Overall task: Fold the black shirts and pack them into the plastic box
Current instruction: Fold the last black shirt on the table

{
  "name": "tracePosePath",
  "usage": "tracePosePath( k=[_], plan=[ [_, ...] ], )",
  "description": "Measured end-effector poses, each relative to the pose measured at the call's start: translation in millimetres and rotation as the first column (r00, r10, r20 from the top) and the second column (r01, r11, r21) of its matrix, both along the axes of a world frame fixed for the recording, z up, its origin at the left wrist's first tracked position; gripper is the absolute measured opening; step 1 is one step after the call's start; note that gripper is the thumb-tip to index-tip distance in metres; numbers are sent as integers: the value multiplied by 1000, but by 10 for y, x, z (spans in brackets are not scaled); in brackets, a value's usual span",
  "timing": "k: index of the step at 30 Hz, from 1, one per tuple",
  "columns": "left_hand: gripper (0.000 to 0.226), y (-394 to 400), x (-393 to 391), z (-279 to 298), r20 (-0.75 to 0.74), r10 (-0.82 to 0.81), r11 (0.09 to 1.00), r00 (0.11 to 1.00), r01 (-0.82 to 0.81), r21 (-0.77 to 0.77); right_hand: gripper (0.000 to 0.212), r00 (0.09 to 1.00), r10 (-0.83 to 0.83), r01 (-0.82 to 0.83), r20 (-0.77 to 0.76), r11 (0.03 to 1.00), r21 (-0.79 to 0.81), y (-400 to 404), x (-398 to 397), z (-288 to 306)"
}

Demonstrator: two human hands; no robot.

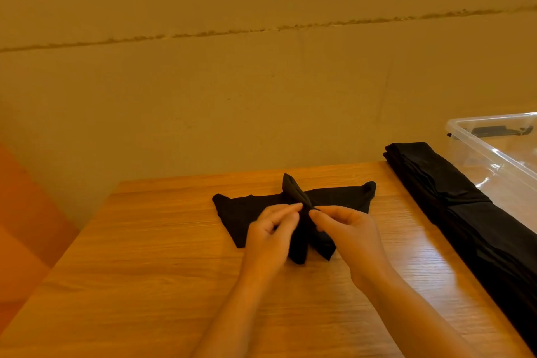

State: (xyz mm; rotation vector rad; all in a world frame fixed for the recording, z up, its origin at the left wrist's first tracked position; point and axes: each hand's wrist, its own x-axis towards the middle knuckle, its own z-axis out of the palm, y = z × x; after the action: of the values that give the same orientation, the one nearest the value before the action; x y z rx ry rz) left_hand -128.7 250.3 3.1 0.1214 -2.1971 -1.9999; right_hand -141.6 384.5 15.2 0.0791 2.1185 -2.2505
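A small black shirt (pixel 238 212) lies partly folded on the wooden table (pixel 151 270), with a raised ridge of cloth running up its middle. My left hand (pixel 271 234) pinches that ridge from the left, and my right hand (pixel 347 231) pinches it from the right, fingertips almost meeting. A stack of black shirts (pixel 453 203) lies in a long strip along the table's right side. Behind it stands the clear plastic box (pixel 491 148), open on top; its inside is only partly in view.
A plain wall rises right behind the table's far edge. An orange surface (pixel 23 227) shows at the lower left, beyond the table's left edge. Bare wood spreads in front of the shirt and to its left.
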Motion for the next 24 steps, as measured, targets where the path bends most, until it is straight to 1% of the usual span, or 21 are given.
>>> tracePosePath(
  k=[2, 3, 4, 6, 7, 8, 10, 12, 15, 19, 21, 24],
  plan=[
    [11, -88, -203, 48, 109, 100, 993, 989, -92, -70, 12, 999, 13, -10, -45, 998, 58, -29, 26, -19],
    [5, -129, -317, 83, 175, 131, 987, 976, -113, -112, 12, 997, 17, -11, -69, 996, 93, -51, 44, -32],
    [8, -163, -436, 115, 231, 126, 986, 965, -97, -134, 12, 995, 20, -7, -95, 992, 130, -73, 56, -48],
    [26, -216, -671, 195, 338, 46, 993, 940, -5, -121, 13, 990, 25, 5, -140, 979, 205, -115, 75, -80],
    [32, -229, -773, 244, 389, 11, 988, 921, 49, -144, 14, 986, 28, 11, -162, 971, 239, -130, 83, -96],
    [34, -233, -863, 288, 435, -13, 977, 900, 104, -186, 14, 982, 35, 16, -185, 963, 268, -142, 91, -107],
    [27, -227, -1034, 332, 504, -33, 944, 863, 192, -267, 14, 972, 48, 27, -232, 951, 309, -157, 110, -120],
    [19, -235, -1185, 322, 532, -7, 910, 847, 226, -348, 17, 966, 57, 32, -254, 943, 331, -164, 124, -125],
    [15, -281, -1365, 258, 536, 40, 864, 843, 240, -443, 17, 963, 71, 22, -260, 940, 340, -162, 130, -137],
    [18, -331, -1505, 163, 538, 48, 812, 842, 280, -511, 21, 956, 88, 17, -281, 935, 353, -147, 139, -164],
    [19, -360, -1551, 148, 547, -5, 830, 837, 308, -464, 21, 955, 92, 11, -283, 940, 341, -127, 133, -175],
    [32, -452, -1591, 157, 576, -95, 878, 812, 340, -335, 21, 954, 88, 10, -288, 946, 325, -87, 109, -175]
  ],
)
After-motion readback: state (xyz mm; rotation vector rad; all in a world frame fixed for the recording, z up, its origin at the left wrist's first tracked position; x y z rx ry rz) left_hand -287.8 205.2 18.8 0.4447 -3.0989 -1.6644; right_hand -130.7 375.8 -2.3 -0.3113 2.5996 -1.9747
